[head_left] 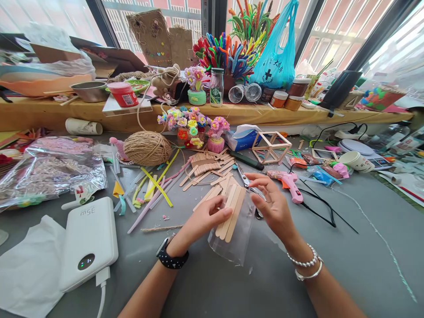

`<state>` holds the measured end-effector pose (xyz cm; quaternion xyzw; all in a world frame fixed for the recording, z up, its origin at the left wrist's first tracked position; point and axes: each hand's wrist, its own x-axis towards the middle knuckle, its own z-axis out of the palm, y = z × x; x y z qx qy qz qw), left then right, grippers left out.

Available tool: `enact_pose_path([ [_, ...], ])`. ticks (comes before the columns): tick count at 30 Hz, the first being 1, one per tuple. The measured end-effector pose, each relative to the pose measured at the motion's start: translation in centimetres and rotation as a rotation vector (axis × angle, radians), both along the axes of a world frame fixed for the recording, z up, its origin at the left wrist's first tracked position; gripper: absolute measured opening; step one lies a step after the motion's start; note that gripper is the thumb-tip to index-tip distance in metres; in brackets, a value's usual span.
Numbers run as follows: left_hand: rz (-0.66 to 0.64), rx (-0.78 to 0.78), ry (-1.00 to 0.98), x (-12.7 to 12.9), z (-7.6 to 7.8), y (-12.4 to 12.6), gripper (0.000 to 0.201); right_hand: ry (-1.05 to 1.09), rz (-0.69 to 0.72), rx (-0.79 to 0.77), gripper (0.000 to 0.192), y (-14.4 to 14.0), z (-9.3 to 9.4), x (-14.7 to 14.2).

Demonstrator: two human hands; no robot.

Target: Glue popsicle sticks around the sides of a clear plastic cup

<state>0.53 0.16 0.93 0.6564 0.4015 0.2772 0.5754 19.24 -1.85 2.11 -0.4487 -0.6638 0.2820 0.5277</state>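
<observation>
My left hand [207, 218] grips a few flat wooden craft sticks [236, 216], its thumb lying across them and its other fingers partly hidden. The sticks lie side by side at a slant over a clear plastic bag [228, 251]; whether they are inside or on top of it I cannot tell. To their right, my right hand [273, 210] is raised with curved, spread fingers and nothing visible in it. Scissors [244, 179] lie partly hidden behind that hand. More loose craft sticks [207, 165] are piled just beyond both hands.
A pink glue gun [289, 183] with a black cord lies on the right, below a wooden stick cube frame [272, 146]. Left are a twine ball [147, 149], yellow pipe cleaners [160, 191] and a white power bank [90, 243]. A glass bottle [217, 88] stands on the back ledge.
</observation>
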Motion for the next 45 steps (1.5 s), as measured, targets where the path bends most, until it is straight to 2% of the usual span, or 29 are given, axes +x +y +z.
enact_pose_path([
  [2,-0.029,0.006,0.019,-0.1,0.0,0.0,0.044,0.108,0.025,-0.124,0.026,0.1,0.0,0.0],
  [5,-0.041,0.019,0.077,-0.1,0.0,0.0,0.052,0.131,0.107,-0.279,0.034,0.1,0.0,-0.1],
  [9,-0.046,-0.015,0.098,-0.2,0.0,0.1,0.063,0.099,0.109,-0.345,0.04,0.0,-0.1,-0.4],
  [13,0.034,-0.154,-0.086,-0.4,0.1,0.3,0.084,0.108,0.066,-0.356,0.041,0.1,-0.3,-0.3],
  [16,0.117,-0.307,-0.292,-0.6,0.2,0.6,0.086,0.25,-0.062,-0.311,0.044,0.3,-0.6,-0.3],
  [18,0.156,-0.355,-0.406,-0.7,0.2,0.7,0.085,0.346,-0.149,-0.289,0.046,0.4,-0.8,-0.3],
  [22,0.202,-0.265,-0.42,-0.4,0.2,0.5,0.086,0.421,-0.196,-0.297,0.047,0.5,-1.1,-0.8],
  [26,0.318,-0.183,-0.342,0.3,0.3,0.2,0.084,0.314,-0.147,-0.339,0.048,0.2,-1.0,-1.2],
  [30,0.416,-0.117,-0.267,0.8,0.3,0.1,0.072,0.25,-0.103,-0.319,0.045,0.2,-1.1,-1.5],
  [40,0.52,-0.01,-0.202,1.3,-0.2,-0.2,0.053,0.05,-0.133,-0.282,0.044,0.1,-1.2,-1.8],
  [45,0.488,0.054,-0.156,1.1,-0.1,-0.5,0.051,0.034,-0.125,-0.242,0.04,0.0,-1.3,-1.9],
])
